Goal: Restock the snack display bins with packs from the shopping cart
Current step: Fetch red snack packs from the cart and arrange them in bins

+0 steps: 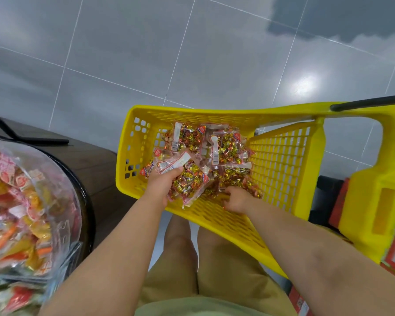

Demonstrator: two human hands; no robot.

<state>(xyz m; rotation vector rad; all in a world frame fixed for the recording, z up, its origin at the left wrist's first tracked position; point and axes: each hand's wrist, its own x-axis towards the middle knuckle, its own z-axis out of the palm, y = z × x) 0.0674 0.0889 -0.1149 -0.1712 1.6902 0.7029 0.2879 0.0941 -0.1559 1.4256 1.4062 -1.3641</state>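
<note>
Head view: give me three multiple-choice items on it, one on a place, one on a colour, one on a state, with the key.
1. Where do the candy packs lie?
A. On a shelf
B. In the shopping cart
C. In a cardboard box

2. What colour is the shopping cart?
A. Red
B. Blue
C. Yellow

3. What is the left hand doing?
A. Gripping a bunch of candy packs
B. Hanging idle
C. Holding a phone

Key: 1 B, the packs are heaped inside its mesh walls; 2 C, its walls and frame are yellow; 3 A, its fingers curl round several packs over the cart.
</note>
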